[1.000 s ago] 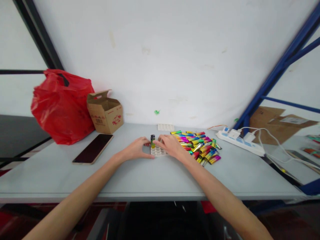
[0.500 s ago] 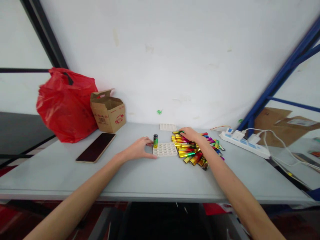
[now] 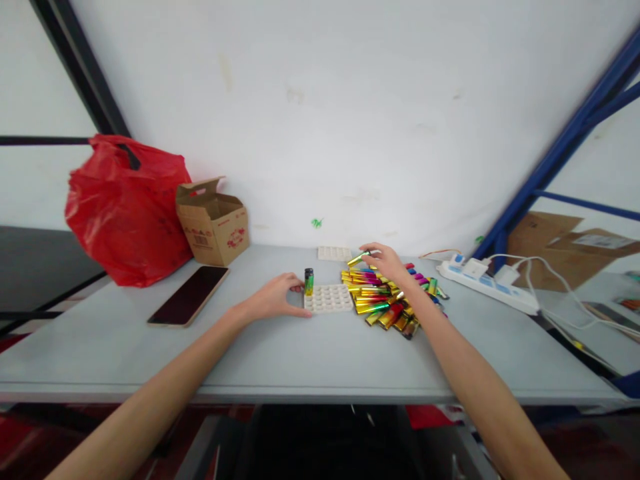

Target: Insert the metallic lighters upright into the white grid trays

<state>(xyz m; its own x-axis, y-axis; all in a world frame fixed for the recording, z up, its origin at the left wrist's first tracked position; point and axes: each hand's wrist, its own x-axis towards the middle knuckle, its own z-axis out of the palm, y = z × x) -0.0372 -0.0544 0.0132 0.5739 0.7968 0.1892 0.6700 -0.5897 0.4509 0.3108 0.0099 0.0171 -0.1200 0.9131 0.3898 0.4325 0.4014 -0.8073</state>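
The lighter (image 3: 357,260) I watched was slim and shiny, its wrap mostly gold, and it lay aslant in the right hand (image 3: 387,261) at the far left edge of the pile. That grip was narrow, the fingertips pinching the lighter by its right end. On my feed the left hand (image 3: 277,297) kept a wide grip, thumb and fingers spread at the left end of a white tray (image 3: 329,299) with rows of round holes.

At the tray's far left corner stood upright lighters (image 3: 309,283), green and yellow with black tops; I counted what looked like two, though one partly hid the other. The pile of lighters (image 3: 370,301), gold, red, purple and green, overlapped too much to count.

Of trays I saw two, the second tray (image 3: 335,253) lying far back by the wall. There was one of each of the rest on the table (image 3: 320,363): a phone (image 3: 190,295), a red bag (image 3: 127,213) and an open carton (image 3: 215,237) to the left, a power strip (image 3: 487,287) to the right.
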